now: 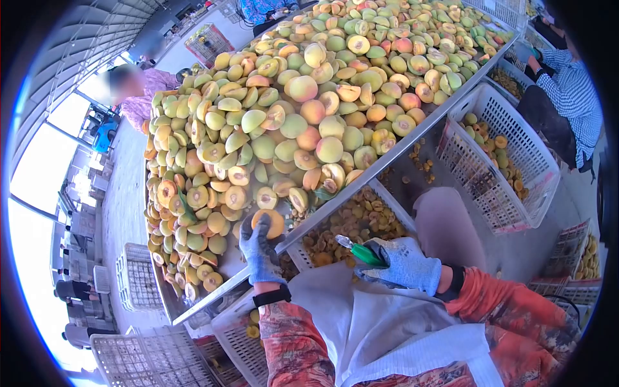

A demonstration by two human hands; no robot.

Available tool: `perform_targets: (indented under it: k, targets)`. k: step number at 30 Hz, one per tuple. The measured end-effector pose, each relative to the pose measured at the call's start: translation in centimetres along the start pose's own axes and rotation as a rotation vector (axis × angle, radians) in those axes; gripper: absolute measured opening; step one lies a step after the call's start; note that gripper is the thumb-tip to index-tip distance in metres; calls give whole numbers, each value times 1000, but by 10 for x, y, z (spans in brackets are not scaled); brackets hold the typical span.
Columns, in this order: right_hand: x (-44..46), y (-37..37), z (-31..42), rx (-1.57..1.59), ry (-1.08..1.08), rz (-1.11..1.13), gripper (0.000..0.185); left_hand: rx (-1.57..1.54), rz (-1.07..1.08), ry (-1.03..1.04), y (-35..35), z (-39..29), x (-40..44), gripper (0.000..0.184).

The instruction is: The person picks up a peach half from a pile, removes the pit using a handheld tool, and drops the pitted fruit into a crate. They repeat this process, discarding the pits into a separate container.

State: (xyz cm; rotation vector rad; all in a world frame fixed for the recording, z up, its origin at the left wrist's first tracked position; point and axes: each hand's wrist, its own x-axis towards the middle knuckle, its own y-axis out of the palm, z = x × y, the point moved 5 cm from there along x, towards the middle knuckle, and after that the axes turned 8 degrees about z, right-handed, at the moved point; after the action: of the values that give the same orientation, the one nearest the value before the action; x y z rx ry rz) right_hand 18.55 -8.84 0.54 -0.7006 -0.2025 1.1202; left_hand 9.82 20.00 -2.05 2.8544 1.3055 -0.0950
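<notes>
While fruit [330, 149] covers the table [351, 184] under ribbed roofing [84, 45], left fingers [247, 230] grip cut fruit [275, 223], right fingers [373, 275] a tool [366, 254].

Daylit, glaring openings [31, 245] at left, fisheye curvature

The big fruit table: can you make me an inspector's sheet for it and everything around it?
Surface: metal-edged table, heaped with whole and cut fruit.
Job's things: a piece of fruit and a green-handled tool, both in hand.
Clutter: small scraps between the near crate and the right-hand crate.
Grippers: gloved left hand holds the fruit piece; gloved right hand grips the tool.
Cables: a thin dark line at lower right; can't tell if it's a cable.
Surroundings: people in pink and checked clothing, more crates at left.
</notes>
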Motion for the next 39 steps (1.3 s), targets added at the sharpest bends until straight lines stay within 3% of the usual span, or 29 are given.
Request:
perform_targets:
  k: [1, 2, 4, 5, 7, 9, 11, 12, 18, 21, 22, 23, 24, 25, 28, 30, 31, 33, 34, 35, 37, 38, 39]
  targets:
    - [-2, 2, 3, -66, -39, -30, 39, -536, 13, -184, 1, -7, -18, 39]
    - [-2, 6, 4, -75, -47, -22, 39, -544, 2, -178, 0, -18, -36, 39]
    - [-2, 9, 10, -101, -121, -49, 36, -1005, 262, -272, 26, -29, -74, 47]
    - [-3, 7, 19, -114, -126, -41, 36, -967, 243, -331, 31, -29, -86, 54]
    - [-6, -1, 56, -187, -297, -113, 26, -813, 341, -233, 38, -26, -104, 53]
    - [-8, -1, 74, -258, -380, -121, 29, -842, 272, -251, 47, -34, -121, 53]
    - [-12, 3, 88, -544, -479, -220, 36, -745, 224, -254, 49, -46, -134, 51]
    - [-11, 6, 90, -622, -503, -218, 46, -735, 240, -202, 48, -53, -140, 49]
    - [-21, 24, 97, -994, -483, -105, 53, -574, 134, -144, 40, -54, -157, 51]
    - [-25, 29, 99, -844, -411, 69, 50, -479, 53, -66, 40, -62, -169, 38]
    - [-28, 33, 98, -843, -408, 69, 50, -257, -15, 36, 40, -70, -178, 31]
    - [-31, 35, 98, -635, -444, 22, 44, -256, -14, 34, 42, -67, -180, 31]
    - [-34, 35, 98, -427, -476, -24, 38, 89, -72, 232, 40, -75, -182, 33]
    - [-34, 39, 98, -425, -475, -24, 38, 437, -128, 427, 43, -83, -186, 36]
    - [-34, 39, 107, -198, -521, -47, 34, 267, -184, 508, 40, -77, -181, 31]
    - [-29, 43, 100, 271, -187, 355, 31, 305, -181, 532, 39, -76, -183, 32]
    - [-22, 33, 99, 276, -187, 348, 31, 336, -176, 558, 41, -77, -183, 39]
    - [-16, 30, 87, 471, -13, 617, 33, 244, -82, 447, 39, -69, -176, 37]
    - [-7, 19, 88, -55, -436, 235, 34, 146, -4, 338, 40, -63, -170, 35]
    - [-9, 25, 77, -56, -434, 234, 34, 143, -2, 337, 42, -66, -168, 35]
    - [-16, 22, 83, -582, -374, -62, 34, -316, 20, 30, 44, -57, -165, 29]
    - [-18, 30, 82, -550, -325, -27, 36, -174, -55, 161, 42, -49, -160, 27]
    - [-20, 35, 81, -545, -322, -24, 36, -170, -54, 156, 44, -48, -160, 27]
